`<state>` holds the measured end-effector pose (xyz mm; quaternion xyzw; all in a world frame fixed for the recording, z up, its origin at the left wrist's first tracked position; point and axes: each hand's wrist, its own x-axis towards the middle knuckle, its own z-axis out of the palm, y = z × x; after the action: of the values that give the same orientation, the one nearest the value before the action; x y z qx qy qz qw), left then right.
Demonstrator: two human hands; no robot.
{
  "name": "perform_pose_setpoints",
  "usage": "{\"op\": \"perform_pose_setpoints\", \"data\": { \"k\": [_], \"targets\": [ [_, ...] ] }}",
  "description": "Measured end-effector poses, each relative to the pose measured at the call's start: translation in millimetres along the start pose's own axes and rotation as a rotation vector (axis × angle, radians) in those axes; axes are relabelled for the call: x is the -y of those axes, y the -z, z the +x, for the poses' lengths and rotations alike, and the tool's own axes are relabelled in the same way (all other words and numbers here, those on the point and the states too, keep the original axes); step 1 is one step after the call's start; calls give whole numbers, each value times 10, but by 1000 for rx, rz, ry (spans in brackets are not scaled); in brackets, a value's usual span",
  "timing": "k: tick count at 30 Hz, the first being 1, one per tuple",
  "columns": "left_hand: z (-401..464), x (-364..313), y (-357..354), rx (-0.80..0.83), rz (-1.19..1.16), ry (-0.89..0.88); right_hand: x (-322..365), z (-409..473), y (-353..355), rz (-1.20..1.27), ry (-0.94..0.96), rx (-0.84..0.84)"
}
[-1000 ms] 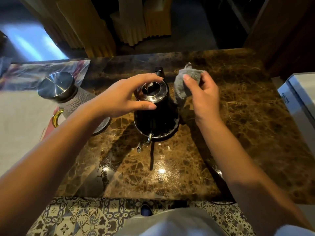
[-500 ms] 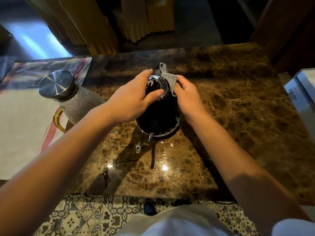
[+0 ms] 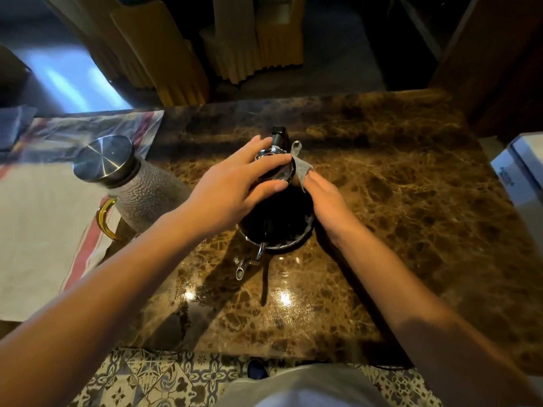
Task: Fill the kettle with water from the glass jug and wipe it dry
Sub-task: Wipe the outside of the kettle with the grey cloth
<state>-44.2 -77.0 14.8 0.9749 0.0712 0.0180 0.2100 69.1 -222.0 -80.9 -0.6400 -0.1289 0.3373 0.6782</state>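
At far left a striped cloth (image 3: 44,230) covers the counter, with the lidded glass jug (image 3: 141,195) at its edge. The black kettle (image 3: 276,221) stands mid-counter on brown marble (image 3: 411,201). The left hand (image 3: 235,183) lies over its lid, fingers straight. The right hand (image 3: 329,201) presses a grey rag (image 3: 301,168) against the kettle's side; its grip is hidden. A white box (image 3: 520,171) sits far right.

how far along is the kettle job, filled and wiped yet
Filling looks over: the jug stands capped, left of the kettle. Wiping is in hand: the left hand rests on the lid while the right hand presses a cloth against its side. The water level isn't visible.
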Motion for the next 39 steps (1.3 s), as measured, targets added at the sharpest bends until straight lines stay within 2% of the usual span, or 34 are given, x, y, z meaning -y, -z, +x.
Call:
{"op": "perform_pose_setpoints", "data": {
  "k": [7,12,17,22,26,29,34,39],
  "targets": [
    [2,81,-7,42,-41,-28,163,-111,-81,51,132,18],
    [-3,116,3,21,-75,-61,341,122,5,-44,116,90],
    [-13,114,-21,7,-83,-58,134,179,35,-16,90,89],
    [-4,127,-10,30,-79,-57,68,327,121,-63,-37,142],
    [-7,145,-31,16,-103,-67,135,376,161,-134,-6,185],
    [-15,140,-49,9,-99,-66,20,349,126,-154,10,109],
    [-18,121,-48,21,-108,-56,-341,49,143,-23,22,-66],
    [-15,132,-61,11,-136,-44,-824,-491,-93,-238,100,-307]
  ]
}}
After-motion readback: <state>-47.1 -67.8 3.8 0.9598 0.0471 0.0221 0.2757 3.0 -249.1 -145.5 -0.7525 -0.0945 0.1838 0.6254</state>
